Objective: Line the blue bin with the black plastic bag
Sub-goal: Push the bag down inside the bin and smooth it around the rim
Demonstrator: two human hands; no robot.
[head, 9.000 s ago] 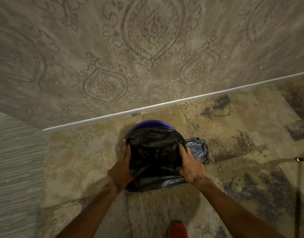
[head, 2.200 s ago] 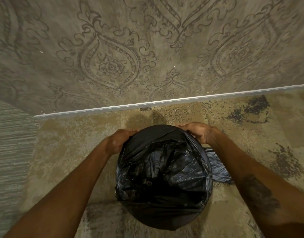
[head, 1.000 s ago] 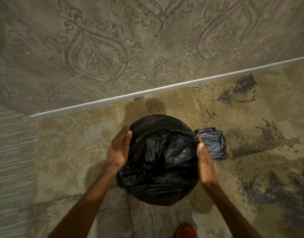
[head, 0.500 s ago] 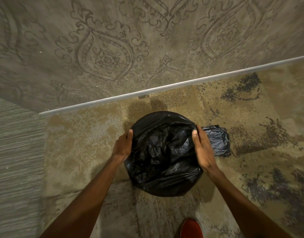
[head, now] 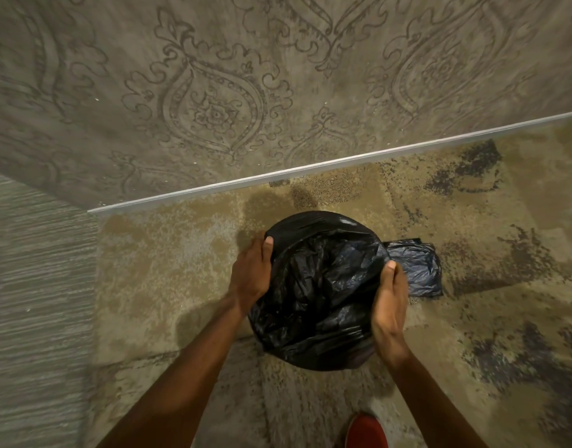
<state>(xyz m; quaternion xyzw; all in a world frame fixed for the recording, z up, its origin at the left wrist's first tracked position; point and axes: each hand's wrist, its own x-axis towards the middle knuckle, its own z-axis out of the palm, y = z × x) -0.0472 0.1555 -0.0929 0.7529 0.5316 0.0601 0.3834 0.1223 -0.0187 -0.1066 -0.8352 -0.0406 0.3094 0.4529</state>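
Observation:
The black plastic bag (head: 320, 286) is stretched over the round bin on the carpet and covers it fully, so none of the blue bin shows. Its crumpled middle sags into the opening. My left hand (head: 250, 273) clasps the bag-covered rim on the left side, thumb on top. My right hand (head: 389, 302) grips the covered rim on the right side, thumb up at the edge.
A folded dark plastic bag (head: 417, 270) lies on the carpet just right of the bin. The patterned wall and its white baseboard (head: 310, 169) run close behind. A red shoe (head: 367, 431) shows at the bottom edge.
Both hands have stayed at the sides of the covered rim, the right one slipping slightly lower toward me. The view shifted a little; the bag still covers the bin.

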